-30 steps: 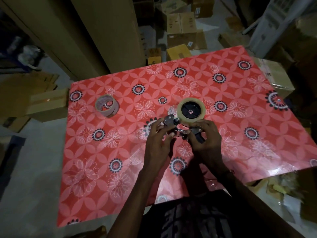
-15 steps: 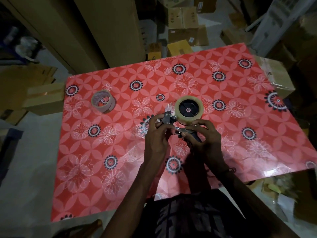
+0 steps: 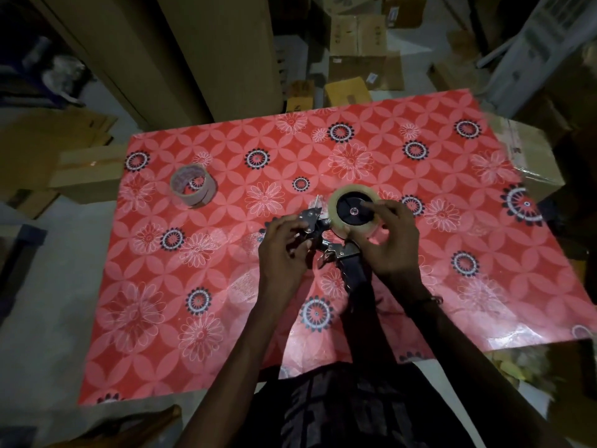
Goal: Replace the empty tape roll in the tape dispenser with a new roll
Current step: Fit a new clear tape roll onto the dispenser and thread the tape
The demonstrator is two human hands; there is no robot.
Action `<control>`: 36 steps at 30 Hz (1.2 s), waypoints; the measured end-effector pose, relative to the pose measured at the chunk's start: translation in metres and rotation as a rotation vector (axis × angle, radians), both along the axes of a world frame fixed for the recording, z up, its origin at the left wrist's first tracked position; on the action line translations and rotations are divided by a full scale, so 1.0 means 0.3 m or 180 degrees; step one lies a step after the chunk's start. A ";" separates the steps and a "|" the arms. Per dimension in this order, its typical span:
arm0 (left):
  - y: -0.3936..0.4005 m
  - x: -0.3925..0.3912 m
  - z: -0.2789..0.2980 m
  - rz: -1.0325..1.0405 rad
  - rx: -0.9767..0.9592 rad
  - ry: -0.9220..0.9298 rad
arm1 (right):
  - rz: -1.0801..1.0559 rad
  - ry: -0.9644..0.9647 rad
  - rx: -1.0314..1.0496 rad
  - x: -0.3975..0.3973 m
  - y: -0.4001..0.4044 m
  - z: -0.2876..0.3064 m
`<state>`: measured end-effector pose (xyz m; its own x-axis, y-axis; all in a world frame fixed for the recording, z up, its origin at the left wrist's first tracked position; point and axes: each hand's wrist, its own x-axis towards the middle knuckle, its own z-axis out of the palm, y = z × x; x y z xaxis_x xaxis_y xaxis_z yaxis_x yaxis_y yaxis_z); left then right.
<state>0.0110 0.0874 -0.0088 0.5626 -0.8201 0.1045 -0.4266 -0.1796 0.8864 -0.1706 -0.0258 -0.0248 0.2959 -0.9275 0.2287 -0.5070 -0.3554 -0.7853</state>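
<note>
A hand-held tape dispenser (image 3: 336,250) lies on the red flowered table (image 3: 226,286), near its middle. A full roll of clear tape (image 3: 336,223) sits on the dispenser's black hub. My right hand (image 3: 386,244) rests on that roll, fingers curled over its near rim. My left hand (image 3: 284,245) pinches the metal front end of the dispenser beside the roll. The dispenser's black handle points toward me between my wrists. An empty cardboard tape core (image 3: 193,185) stands upright at the table's left.
Cardboard boxes (image 3: 357,37) crowd the floor beyond the table's far edge. A tall brown panel (image 3: 206,53) leans at the back left. Another box (image 3: 87,173) sits off the left edge, and clutter lies by the near right corner.
My right hand has moved up from the handle area onto the tape roll. My left hand stays at the dispenser's metal front end. The empty core has not moved.
</note>
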 end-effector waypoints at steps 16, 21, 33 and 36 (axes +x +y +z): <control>-0.120 0.014 -0.030 0.0083 -0.0012 -0.0170 | 0.0626 0.0919 0.0734 0.012 -0.246 0.058; -0.144 0.034 -0.045 0.0050 -0.0083 -0.0323 | 0.1424 0.1216 0.0592 -0.026 -0.370 0.086; -0.174 0.079 -0.014 -0.0282 0.0028 -0.0206 | 0.1584 0.1267 0.0630 -0.021 -0.382 0.117; -0.185 0.076 0.000 -0.0303 0.0076 -0.0278 | 0.1295 0.1265 0.0378 0.001 -0.334 0.086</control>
<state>0.0337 0.0318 -0.0088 0.4718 -0.8721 0.1294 -0.5179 -0.1554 0.8412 -0.1702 -0.1261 0.0011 0.6758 -0.7337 -0.0715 -0.6121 -0.5045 -0.6089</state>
